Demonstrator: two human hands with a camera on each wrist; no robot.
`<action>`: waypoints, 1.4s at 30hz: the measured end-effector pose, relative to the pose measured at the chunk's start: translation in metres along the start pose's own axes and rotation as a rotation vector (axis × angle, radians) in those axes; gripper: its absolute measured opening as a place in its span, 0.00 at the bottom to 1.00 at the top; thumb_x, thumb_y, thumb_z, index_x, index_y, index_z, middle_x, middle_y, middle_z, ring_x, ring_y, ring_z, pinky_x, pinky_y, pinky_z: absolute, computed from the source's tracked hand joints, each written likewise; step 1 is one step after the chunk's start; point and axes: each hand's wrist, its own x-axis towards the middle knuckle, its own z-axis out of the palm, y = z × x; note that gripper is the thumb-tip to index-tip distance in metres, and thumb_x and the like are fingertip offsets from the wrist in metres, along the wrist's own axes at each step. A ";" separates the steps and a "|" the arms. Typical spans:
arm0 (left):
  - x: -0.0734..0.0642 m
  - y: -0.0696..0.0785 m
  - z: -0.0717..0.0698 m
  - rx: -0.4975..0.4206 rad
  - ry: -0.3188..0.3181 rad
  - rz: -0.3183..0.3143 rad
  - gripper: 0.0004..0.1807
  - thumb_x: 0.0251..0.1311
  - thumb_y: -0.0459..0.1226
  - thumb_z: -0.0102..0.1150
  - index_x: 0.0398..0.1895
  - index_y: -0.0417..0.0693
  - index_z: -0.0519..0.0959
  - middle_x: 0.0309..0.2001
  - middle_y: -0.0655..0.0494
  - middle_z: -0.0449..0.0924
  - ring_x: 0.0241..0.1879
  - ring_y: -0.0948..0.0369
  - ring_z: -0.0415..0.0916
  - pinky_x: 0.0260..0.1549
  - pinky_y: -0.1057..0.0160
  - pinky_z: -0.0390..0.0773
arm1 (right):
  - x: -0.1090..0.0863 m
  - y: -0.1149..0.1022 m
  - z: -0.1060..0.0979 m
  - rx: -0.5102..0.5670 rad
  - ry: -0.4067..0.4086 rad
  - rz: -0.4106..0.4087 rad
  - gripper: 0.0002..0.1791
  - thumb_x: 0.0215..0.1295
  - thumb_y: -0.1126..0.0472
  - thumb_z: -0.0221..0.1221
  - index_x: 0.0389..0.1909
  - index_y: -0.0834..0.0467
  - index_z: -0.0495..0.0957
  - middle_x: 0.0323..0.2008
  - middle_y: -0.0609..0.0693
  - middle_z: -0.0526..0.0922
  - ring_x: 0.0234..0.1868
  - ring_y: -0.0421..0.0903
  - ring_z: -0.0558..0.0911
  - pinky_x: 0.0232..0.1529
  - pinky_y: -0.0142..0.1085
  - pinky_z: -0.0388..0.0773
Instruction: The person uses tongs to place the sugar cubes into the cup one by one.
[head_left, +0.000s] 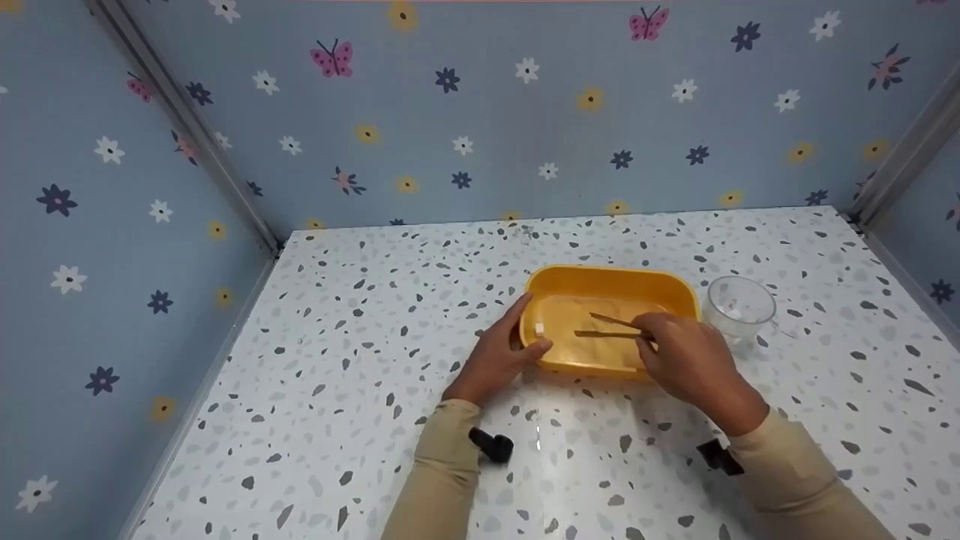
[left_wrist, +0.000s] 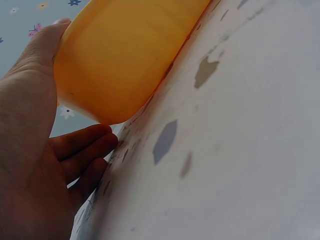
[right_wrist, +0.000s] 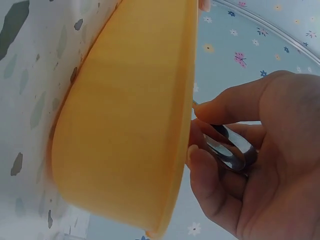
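Observation:
A yellow plastic basin (head_left: 611,281) stands on the speckled table. My left hand (head_left: 495,356) grips its left end, thumb over the rim and fingers along the outside wall. With my right hand (head_left: 690,364) I hold a pair of metal tweezers (head_left: 611,334), whose two tips are spread apart over the basin floor. In the right wrist view the bent end of the tweezers (right_wrist: 246,150) lies within my curled fingers. A small white cube (head_left: 539,328) is in the basin near its left end, left of the tweezer tips.
A clear glass cup (head_left: 741,300) with whitish bits at its bottom stands just right of the basin, close to my right hand. Flower-patterned panels (head_left: 495,112) rise behind the table and at both sides.

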 end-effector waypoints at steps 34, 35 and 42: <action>0.000 0.000 -0.001 -0.017 -0.016 0.018 0.47 0.62 0.58 0.65 0.79 0.78 0.49 0.78 0.65 0.52 0.70 0.67 0.59 0.67 0.65 0.61 | 0.007 -0.013 0.035 0.065 0.005 -0.121 0.12 0.64 0.64 0.66 0.48 0.59 0.84 0.36 0.51 0.87 0.31 0.48 0.82 0.30 0.42 0.80; 0.000 0.000 -0.001 -0.015 -0.016 0.017 0.47 0.62 0.58 0.64 0.79 0.77 0.49 0.78 0.65 0.52 0.71 0.66 0.59 0.67 0.65 0.61 | 0.007 -0.013 0.035 0.066 0.002 -0.120 0.12 0.64 0.64 0.66 0.48 0.59 0.84 0.37 0.51 0.87 0.32 0.49 0.83 0.31 0.43 0.80; 0.000 0.000 0.000 0.010 -0.009 0.013 0.47 0.61 0.60 0.64 0.80 0.76 0.49 0.78 0.65 0.53 0.71 0.66 0.59 0.67 0.65 0.59 | 0.011 -0.014 0.036 0.072 -0.014 -0.126 0.12 0.64 0.66 0.67 0.48 0.59 0.85 0.41 0.52 0.88 0.36 0.51 0.85 0.37 0.46 0.82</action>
